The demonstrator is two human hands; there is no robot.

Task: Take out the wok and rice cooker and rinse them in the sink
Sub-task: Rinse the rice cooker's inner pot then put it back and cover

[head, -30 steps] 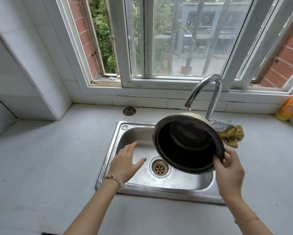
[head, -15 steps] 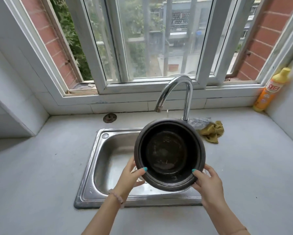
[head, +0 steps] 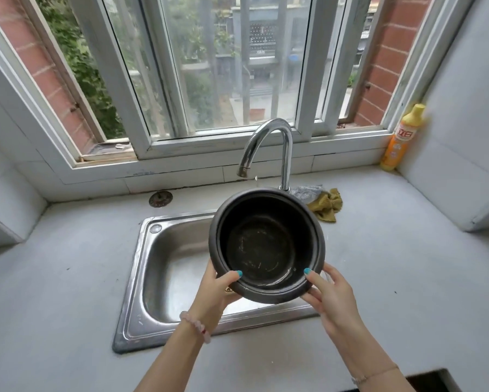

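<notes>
Left hand joined right hand: both pinch rice cooker pot rim, thumbs inside, at 7 and 5 o'clock. Faucet at 12 o'clock drips; rinse seems underway.

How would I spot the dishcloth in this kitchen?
Find the stainless steel sink below the window. Right of the curved chrome tap, on the counter, lies a crumpled mustard-yellow cloth. Unlike the silvery mesh scourer beside it, it is yellow.

Right half of sink behind pot
</notes>
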